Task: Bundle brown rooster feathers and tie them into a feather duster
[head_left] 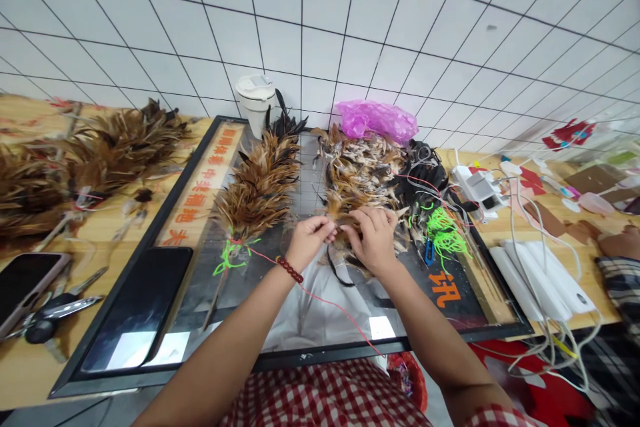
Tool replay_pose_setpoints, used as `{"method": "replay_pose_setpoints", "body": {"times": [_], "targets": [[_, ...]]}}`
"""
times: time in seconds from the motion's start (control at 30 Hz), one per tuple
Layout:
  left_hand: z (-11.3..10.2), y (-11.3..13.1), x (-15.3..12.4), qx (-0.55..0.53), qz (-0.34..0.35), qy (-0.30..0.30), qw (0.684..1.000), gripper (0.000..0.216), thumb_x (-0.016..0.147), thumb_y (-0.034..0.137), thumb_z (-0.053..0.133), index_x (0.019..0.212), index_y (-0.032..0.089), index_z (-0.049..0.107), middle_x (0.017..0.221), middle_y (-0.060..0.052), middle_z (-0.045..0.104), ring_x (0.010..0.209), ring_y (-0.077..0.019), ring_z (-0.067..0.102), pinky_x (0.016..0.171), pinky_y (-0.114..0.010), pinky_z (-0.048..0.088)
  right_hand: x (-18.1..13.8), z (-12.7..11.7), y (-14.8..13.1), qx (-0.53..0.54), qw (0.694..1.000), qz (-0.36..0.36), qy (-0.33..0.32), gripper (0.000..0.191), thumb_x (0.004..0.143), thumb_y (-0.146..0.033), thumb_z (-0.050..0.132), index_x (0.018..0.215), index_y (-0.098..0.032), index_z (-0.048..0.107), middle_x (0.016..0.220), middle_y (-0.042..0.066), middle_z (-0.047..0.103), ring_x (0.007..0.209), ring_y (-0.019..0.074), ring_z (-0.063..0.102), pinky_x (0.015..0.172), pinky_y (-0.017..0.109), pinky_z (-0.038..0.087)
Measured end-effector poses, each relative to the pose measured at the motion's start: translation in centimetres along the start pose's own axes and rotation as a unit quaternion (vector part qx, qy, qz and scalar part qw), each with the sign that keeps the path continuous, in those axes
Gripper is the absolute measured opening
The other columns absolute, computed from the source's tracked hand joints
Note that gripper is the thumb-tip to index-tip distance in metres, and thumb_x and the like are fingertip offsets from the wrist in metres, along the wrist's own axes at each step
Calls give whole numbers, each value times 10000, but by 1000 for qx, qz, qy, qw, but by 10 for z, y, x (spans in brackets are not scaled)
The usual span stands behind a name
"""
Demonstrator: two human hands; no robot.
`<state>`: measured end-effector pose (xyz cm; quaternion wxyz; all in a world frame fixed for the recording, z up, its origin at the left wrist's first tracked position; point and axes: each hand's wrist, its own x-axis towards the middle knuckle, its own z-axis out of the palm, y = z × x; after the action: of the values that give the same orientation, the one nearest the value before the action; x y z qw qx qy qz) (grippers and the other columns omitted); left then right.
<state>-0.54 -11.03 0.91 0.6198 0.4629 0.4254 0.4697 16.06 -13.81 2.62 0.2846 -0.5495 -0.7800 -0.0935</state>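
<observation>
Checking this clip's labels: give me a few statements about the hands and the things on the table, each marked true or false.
1. Both hands pinch a small bunch of brown feathers. True.
2. The left hand wears a dark red bead bracelet. True.
3. The feather duster lies to the right of the hands. False: it lies to their left.
4. The pink plastic bag sits at the near edge of the table. False: it sits at the far edge by the tiled wall.
5. The right hand holds the scissors. False: it holds feathers.
</observation>
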Motion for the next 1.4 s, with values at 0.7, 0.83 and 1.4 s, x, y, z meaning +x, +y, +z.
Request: {"method": "replay_pose_setpoints", "body": {"times": [0.7, 0.83, 1.4], "targets": [[-1, 2, 0, -189, -44, 8, 981, 291, 648, 365, 737, 716, 147, 558, 599, 13, 598, 503, -72, 534, 479, -198, 430, -13, -47, -35, 25, 948, -71, -309, 192, 787, -376, 631, 701, -205, 639, 705, 36, 625, 615, 153, 543, 565, 280, 310], [0, 2, 0, -189, -51, 11, 981, 309, 636, 371, 744, 709, 138, 555, 622, 0, 621, 511, -76, 555, 494, -205, 452, -29, -46, -38, 59, 940, -36, -334, 149, 780, -202, 578, 633, -190, 602, 674, 48, 631, 576, 145, 539, 534, 269, 313], [-5, 5, -1, -178, -109, -45, 977, 338, 603, 347, 790, 749, 118, 589, 696, -72, 693, 584, -138, 651, 542, -248, 527, 32, 14, -7, 570, 769, 274, -90, 243, 676, -390, 722, 695, -181, 599, 630, -46, 520, 577, 73, 432, 566, 208, 368]]}}
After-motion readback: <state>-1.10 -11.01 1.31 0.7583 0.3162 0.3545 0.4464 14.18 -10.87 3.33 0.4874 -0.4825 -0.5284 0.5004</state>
